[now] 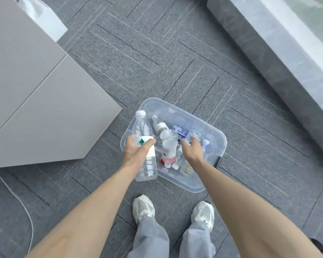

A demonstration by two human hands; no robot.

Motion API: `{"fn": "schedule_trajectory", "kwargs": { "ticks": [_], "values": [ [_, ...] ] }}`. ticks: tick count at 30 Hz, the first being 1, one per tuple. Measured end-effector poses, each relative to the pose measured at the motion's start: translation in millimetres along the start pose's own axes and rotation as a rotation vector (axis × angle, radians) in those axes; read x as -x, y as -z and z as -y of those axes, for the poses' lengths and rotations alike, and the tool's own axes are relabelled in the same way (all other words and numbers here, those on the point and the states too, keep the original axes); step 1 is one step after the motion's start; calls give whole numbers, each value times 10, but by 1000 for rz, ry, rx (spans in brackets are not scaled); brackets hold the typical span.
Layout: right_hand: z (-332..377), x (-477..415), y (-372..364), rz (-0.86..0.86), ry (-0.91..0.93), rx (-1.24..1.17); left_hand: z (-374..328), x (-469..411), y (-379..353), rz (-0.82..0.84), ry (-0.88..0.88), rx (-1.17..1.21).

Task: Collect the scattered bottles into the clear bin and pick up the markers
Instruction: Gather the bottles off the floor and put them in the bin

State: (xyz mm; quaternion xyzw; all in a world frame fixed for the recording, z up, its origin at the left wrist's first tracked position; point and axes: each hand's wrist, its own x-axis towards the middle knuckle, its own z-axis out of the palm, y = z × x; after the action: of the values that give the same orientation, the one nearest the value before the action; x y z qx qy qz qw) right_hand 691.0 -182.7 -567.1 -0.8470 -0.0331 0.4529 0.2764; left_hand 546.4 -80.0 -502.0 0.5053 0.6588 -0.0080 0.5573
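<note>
Currently your left hand (136, 152) wraps the clear white-capped plastic bottle (143, 127) at its label, over the rim of the clear plastic bin (183, 181). Your right hand (192, 148) hangs loose-fingered, empty.

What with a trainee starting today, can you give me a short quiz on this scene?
1. True or false: the left hand grips a bottle with a green mark on its label.
2. The clear bin stands on: A) a table, B) grey carpet, C) a chair.
3. Fill in: the held bottle's cap is ____.
Key: 1 true; 2 B; 3 white.
</note>
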Motion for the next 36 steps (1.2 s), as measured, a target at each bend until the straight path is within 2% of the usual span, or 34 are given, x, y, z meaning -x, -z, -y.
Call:
{"fn": "schedule_trajectory", "kwargs": {
  "ticks": [7,13,17,19,23,28,36],
  "values": [
    [59,467,195,12,15,-227,-183,231,17,54,-10,5],
    [8,912,220,178,29,-407,-249,488,-20,81,0,63],
    [137,1064,217,310,74,-406,-358,681,-235,294,-2,122],
    [198,1090,257,303,130,-368,-389,753,-340,345,6,127],
    [166,1032,323,170,153,-318,-457,783,-333,323,3,173],
    [83,908,317,68,124,-272,-279,485,-122,125,4,131],
    [4,419,12,45,62,-48,9,-100,176,18,-8,21]
  ]
}}
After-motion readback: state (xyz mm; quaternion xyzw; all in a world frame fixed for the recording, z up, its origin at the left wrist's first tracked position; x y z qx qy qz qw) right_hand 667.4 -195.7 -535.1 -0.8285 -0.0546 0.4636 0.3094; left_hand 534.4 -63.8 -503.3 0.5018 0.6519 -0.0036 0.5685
